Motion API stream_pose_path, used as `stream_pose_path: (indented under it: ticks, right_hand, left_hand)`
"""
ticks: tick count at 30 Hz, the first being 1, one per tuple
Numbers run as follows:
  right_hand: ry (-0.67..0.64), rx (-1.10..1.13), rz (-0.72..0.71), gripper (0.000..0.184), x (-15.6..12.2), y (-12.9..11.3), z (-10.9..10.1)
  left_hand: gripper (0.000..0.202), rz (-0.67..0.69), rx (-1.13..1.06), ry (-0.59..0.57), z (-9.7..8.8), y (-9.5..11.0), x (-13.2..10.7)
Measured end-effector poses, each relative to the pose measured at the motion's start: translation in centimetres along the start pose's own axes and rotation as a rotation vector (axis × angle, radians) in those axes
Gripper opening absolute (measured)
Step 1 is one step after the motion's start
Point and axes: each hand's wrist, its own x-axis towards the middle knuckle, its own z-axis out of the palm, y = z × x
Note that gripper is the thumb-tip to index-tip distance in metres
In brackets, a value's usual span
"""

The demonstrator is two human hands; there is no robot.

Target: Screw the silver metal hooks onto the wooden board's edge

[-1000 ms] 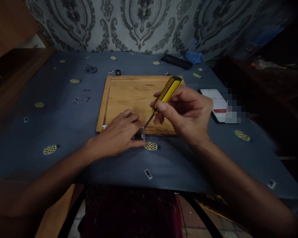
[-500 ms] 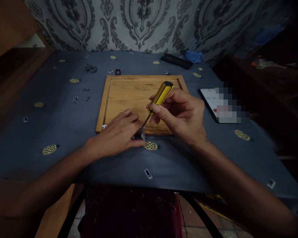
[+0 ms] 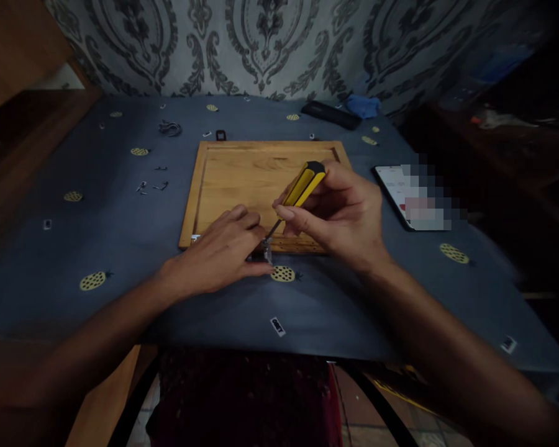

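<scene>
1. Head view: screwdriver with a faceted yellow-and-black handle (image 3: 302, 186) is gripped by the right hand (image 3: 347, 217), with its thumb and fingers closed around the lower handle; the tool is tilted, its dark metal shaft pointed down and to the left.
2. Small silvery metal fitting (image 3: 267, 251) is located at the near edge of a rectangular yellowish wooden board with a raised frame (image 3: 242, 177); the shaft's end is brought to it, but whether the tip is seated in a screw cannot be told.
3. The fitting is held between thumb and bent fingers by the left hand (image 3: 221, 254), by which it is partly hidden.
4. The board is laid flat on a blue-grey tablecloth printed with yellow pineapples (image 3: 121, 242).
5. Small loose metal screws (image 3: 162, 185) are scattered to the board's left; a grey coiled item (image 3: 170, 128) is seen beyond them.
6. A dark-edged smartphone with a lit screen (image 3: 394, 186), partly pixelated, is placed right of the board; a long black case (image 3: 330, 116) and a crumpled blue cloth (image 3: 363, 106) are set behind.
</scene>
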Motion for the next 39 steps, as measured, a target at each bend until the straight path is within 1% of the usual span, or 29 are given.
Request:
stream_pose_path:
  ticks: [3, 6, 8, 12, 15, 17, 20, 22, 29, 34, 37, 39]
  right_hand:
    - [-0.054, 0.013, 0.004, 0.030, 0.08, -0.26, -0.16]
    - [-0.067, 0.022, 0.006, 0.026, 0.07, -0.38, -0.26]
    - [-0.036, 0.016, 0.012, 0.026, 0.01, -0.30, -0.24]
    - [0.041, 0.002, 0.027, 0.033, -0.09, 0.00, -0.02]
    - [0.053, 0.016, 0.038, 0.036, -0.05, 0.02, 0.14]
    - [0.036, 0.037, 0.031, 0.035, 0.02, -0.15, 0.16]
    - [-0.035, 0.067, 0.019, 0.029, 0.03, -0.52, 0.10]
    - [-0.050, 0.062, 0.020, 0.027, -0.06, -0.65, 0.11]
    - [0.067, 0.032, -0.034, 0.028, -0.48, -0.06, 0.62]
    - [0.116, 0.016, -0.073, 0.025, -0.70, -0.41, 0.66]
    - [0.143, 0.001, -0.055, 0.024, -0.74, -0.74, 0.48]
    - [0.133, -0.008, -0.046, 0.025, -0.72, -0.76, 0.39]
  left_hand:
    - [0.039, 0.006, 0.007, -0.002, 0.01, -0.05, -0.01]
    - [0.038, 0.017, 0.009, 0.006, -0.04, -0.06, -0.01]
    - [0.038, 0.014, 0.012, -0.002, -0.10, -0.01, 0.02]
    - [0.038, 0.003, 0.011, -0.014, -0.20, 0.11, 0.06]
    - [0.037, 0.006, 0.007, -0.012, -0.25, 0.15, 0.07]
    - [0.038, 0.002, 0.001, -0.021, -0.31, 0.17, 0.06]
    - [0.038, -0.010, 0.005, -0.045, -0.41, 0.22, 0.06]
    - [0.037, -0.015, 0.009, -0.058, -0.45, 0.25, 0.05]
    - [0.037, -0.031, -0.002, -0.071, -0.57, 0.33, 0.06]
    - [0.037, -0.022, -0.004, -0.055, -0.58, 0.34, 0.07]
    - [0.034, -0.016, -0.010, -0.036, -0.45, 0.26, 0.04]
    - [0.034, -0.009, -0.008, -0.026, -0.36, 0.20, 0.01]
